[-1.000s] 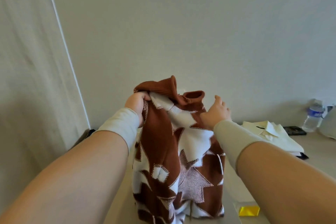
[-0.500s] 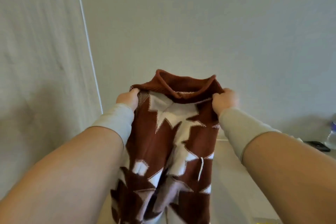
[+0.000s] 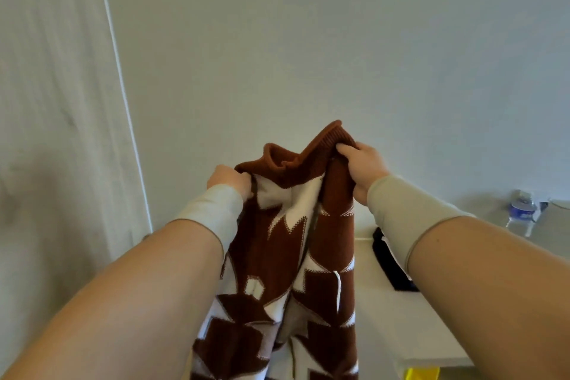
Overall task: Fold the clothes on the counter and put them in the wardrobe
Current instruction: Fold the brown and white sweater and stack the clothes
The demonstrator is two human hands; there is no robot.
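A brown knit sweater with white star shapes hangs in the air in front of me, its ribbed collar at the top. My left hand grips its left shoulder just below the collar. My right hand grips the right shoulder and collar edge, held a little higher than the left. The sweater's lower part falls out of view at the bottom, over the white counter.
A dark garment lies on the counter behind my right forearm. A water bottle stands at the far right by the wall. A yellow object shows below the counter's front edge. A pale curtain hangs at the left.
My right hand took hold of the sweater's right shoulder, then both hands came closer together and the right one rose, bunching the collar. The view has tilted and shifted.
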